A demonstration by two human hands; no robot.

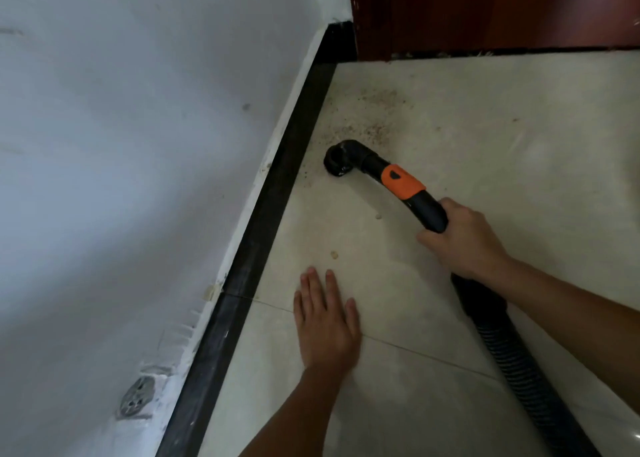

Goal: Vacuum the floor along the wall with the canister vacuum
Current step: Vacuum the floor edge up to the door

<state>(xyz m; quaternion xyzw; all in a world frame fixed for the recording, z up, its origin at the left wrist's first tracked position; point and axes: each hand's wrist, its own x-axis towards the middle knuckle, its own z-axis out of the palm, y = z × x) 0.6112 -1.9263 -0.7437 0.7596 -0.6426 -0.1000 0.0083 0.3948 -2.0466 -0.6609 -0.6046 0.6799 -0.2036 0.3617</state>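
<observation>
Nearest the lens, the left hand lies flat on the pale floor tile, fingers straight and pointing to 12 o'clock, holding nothing. At 2 o'clock from it, the right hand is wrapped round the black tube of the vacuum wand, just behind its orange collar. From that grip the ribbed hose runs off toward 5 o'clock. The nozzle (black, elbow-shaped) points down at the tile at 10 o'clock from the right hand, near the black baseboard but apart from it. Gritty dust is scattered from 12 to 1 o'clock of the nozzle, toward the corner. A pale crumb lies between nozzle and left hand. The white wall fills the 9 o'clock side, with a socket at 8 o'clock; a reddish wooden door stands at 1 o'clock
</observation>
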